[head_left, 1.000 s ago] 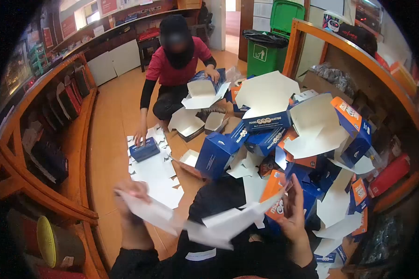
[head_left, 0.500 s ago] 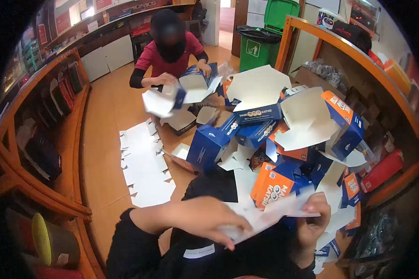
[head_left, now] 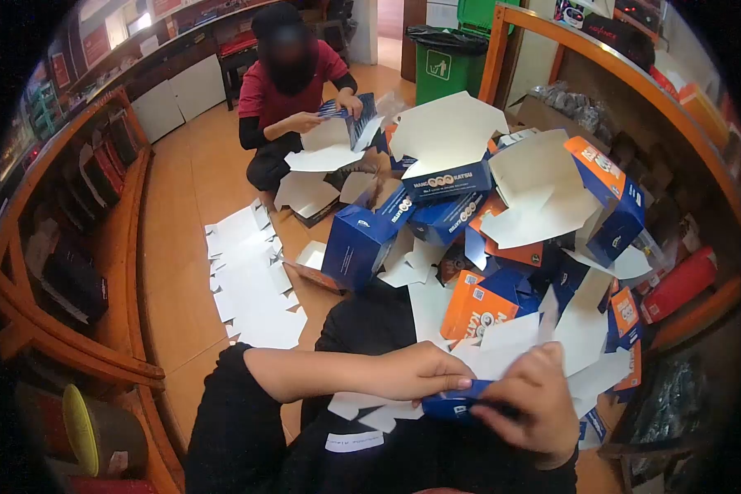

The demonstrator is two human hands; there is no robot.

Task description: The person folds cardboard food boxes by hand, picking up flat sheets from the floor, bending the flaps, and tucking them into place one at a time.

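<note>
Over my lap lies a partly folded cardboard box point(head_left: 453, 405), white inside with a blue printed side facing me. My left hand point(head_left: 432, 370) grips its blue wall near the left corner, thumb along the upper edge. Closed on the right end of the same wall is my right hand point(head_left: 535, 403); its fingertips bend the card there. White flaps stick out to the left and beyond both hands. Just past them, an orange and blue printed box point(head_left: 479, 309) rests in the heap.
A heap of folded blue and orange boxes point(head_left: 449, 181) rises ahead and right. Flat white card blanks point(head_left: 251, 276) lie on the floor at left. Opposite, a person point(head_left: 292, 90) handles a blue-striped box point(head_left: 362, 123). Wooden shelving point(head_left: 140, 247) and a green bin point(head_left: 445, 70) stand around.
The white card between my hands has turned, so its blue side now faces me. My left hand has moved right to its edge. The other person's hands have come together on the striped box.
</note>
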